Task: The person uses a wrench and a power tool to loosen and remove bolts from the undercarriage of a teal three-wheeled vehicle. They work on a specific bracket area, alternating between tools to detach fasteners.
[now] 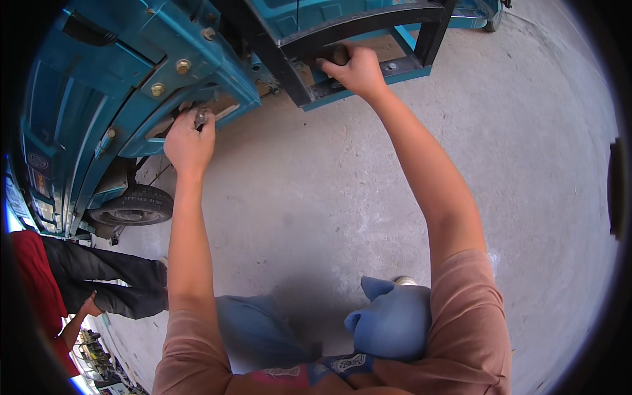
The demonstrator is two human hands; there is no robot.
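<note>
At the left, my left hand (189, 141) is closed beside an opening in the blue vehicle body (125, 79). A small shiny metal piece (201, 118) shows at its thumb and fingers; its kind is unclear. Further right, my right hand (362, 71) reaches inside a black metal frame (362, 25). Its thumb and fingers are curled round a dark cylindrical piece (340, 54), mostly hidden by the hand. The frame's lower bar, with a bolt (393, 66) in it, lies right by this hand. Large bolt heads (183, 66) stick out of the blue body above my left hand.
A wheel (137, 205) sits under the vehicle at the left. Beyond it stands a person in dark trousers (108, 276) and a red top. Grey concrete floor (296, 178) lies below my arms. My knees (395, 322) in blue jeans are at the lower edge.
</note>
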